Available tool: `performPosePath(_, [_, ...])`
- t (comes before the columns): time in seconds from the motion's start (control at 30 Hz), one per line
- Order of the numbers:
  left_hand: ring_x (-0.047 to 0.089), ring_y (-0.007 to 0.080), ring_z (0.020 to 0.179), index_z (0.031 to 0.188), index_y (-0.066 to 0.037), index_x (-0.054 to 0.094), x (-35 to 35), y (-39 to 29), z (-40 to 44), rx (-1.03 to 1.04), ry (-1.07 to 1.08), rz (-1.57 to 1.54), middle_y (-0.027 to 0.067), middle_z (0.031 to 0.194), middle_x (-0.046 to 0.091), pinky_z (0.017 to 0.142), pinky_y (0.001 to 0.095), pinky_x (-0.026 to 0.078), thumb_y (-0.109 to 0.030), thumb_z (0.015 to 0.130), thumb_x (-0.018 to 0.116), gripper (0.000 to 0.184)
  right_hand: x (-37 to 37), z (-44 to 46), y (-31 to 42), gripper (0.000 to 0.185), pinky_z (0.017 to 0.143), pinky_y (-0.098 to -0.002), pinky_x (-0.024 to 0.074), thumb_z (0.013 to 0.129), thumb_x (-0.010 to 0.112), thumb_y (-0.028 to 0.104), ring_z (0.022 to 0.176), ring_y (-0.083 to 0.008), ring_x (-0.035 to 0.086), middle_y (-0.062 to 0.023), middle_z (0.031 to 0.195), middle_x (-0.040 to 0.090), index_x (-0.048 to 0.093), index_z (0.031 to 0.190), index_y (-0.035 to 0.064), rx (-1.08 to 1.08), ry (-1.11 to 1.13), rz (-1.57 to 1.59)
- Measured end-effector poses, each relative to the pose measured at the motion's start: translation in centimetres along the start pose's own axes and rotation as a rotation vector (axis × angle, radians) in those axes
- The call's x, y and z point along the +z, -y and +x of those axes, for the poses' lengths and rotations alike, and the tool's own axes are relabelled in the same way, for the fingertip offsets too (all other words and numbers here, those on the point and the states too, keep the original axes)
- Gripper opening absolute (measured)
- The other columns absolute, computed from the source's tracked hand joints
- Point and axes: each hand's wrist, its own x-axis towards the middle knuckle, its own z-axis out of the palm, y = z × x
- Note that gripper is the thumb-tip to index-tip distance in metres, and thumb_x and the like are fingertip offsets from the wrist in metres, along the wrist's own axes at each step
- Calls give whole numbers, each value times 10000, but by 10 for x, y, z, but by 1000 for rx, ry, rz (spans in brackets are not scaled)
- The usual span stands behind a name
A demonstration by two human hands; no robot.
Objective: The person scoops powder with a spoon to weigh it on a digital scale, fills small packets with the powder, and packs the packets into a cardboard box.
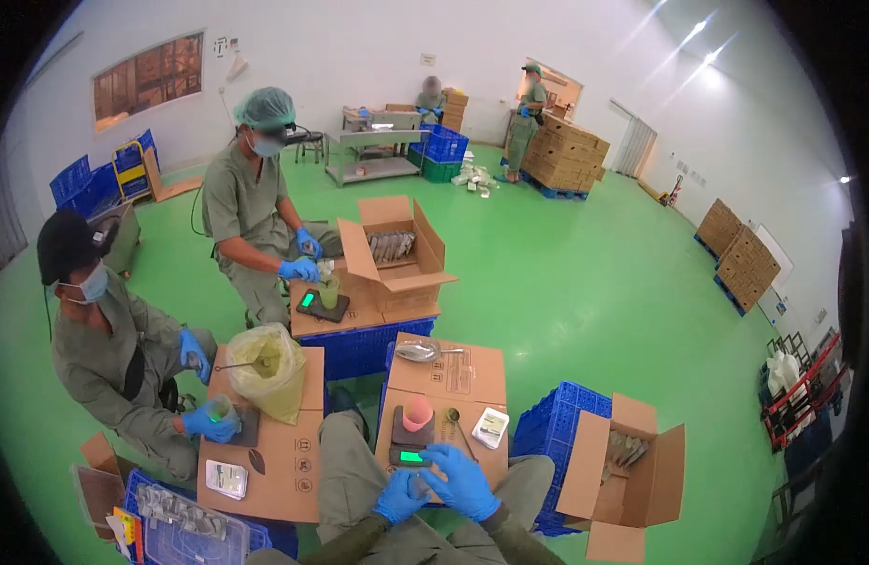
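Hands (461,484) (2, gloved) at clear item (418,486); pink cup (417,413) on scale (412,439).

Pink plastic cup (417,411): on black digital scale (408,439), left of long-handled metal spoon (454,415)
Open brown cardboard carton (586,468): at near right, silver flat pouches (625,449) inside

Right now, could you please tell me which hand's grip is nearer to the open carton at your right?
Right. The right grip sits left of the open carton, across the knee from it; the left grip lies farther left.
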Motion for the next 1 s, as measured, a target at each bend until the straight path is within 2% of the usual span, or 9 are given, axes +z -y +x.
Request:
performPosePath(0.1, [551,344,1025,1124,-37,518,-4,-19,4,18,81,123,169,1069,526,873,437,459,-305,800,817,516,41,-48,-53,269,896,-385,537,938,688,233,1085,-317,652,-129,1186,662,687,1167,91,133,40,-31])
performPosePath(0.23, [553,349,1000,1117,-39,523,1,-8,2,-16,65,-9,170,1057,532,867,432,463,-298,806,809,496,57,-68,-56,233,864,-371,548,930,694,208,1024,-294,680,-128,1117,690,698,1124,79,433,22,139])
performPosePath(0.43, [565,362,978,1098,-39,539,-2,-16,2,-92,85,45,182,1054,545,842,437,470,-281,799,798,464,61,-68,-73,212,814,-355,560,878,733,166,916,-278,707,-97,1012,718,732,1074,86,411,-47,152])
performPosePath(0.6, [566,378,980,1105,-42,553,-7,-24,9,-90,176,197,187,1056,562,847,458,476,-296,768,801,489,60,-71,-93,213,839,-374,554,880,720,186,960,-301,698,-112,1062,713,728,1057,67,513,123,221])
performPosePath(0.63, [565,411,966,1064,-9,581,-6,-26,11,-43,149,156,226,1035,571,853,472,467,-268,846,736,372,58,-70,-97,212,852,-383,551,886,711,190,981,-310,693,-118,1084,710,726,1053,61,505,160,214])
performPosePath(0.73, [564,407,973,1085,-18,573,-5,-33,19,-32,256,234,216,1044,573,857,475,470,-309,832,756,426,75,-86,-126,236,908,-406,533,913,672,209,1061,-340,665,-140,1167,686,724,1086,56,484,431,196])
performPosePath(0.87, [572,389,983,1111,-57,579,-5,-31,25,-138,393,292,184,1039,573,853,473,487,-431,763,808,559,94,-103,-149,291,973,-413,507,947,634,240,1116,-353,645,-175,1222,659,700,1161,54,565,429,327])
performPosePath(0.93, [575,385,986,1104,-65,591,9,-8,12,-51,404,335,181,1035,576,859,471,488,-425,772,795,531,102,-110,-154,325,991,-408,501,956,628,256,1124,-343,647,-187,1228,657,681,1199,47,670,424,391])
performPosePath(1.0, [574,380,997,1094,-76,611,17,6,10,-44,458,336,173,1026,588,866,468,486,-395,784,780,476,94,-103,-147,299,909,-419,525,945,620,237,1007,-331,684,-177,1145,705,705,1122,11,569,432,398])
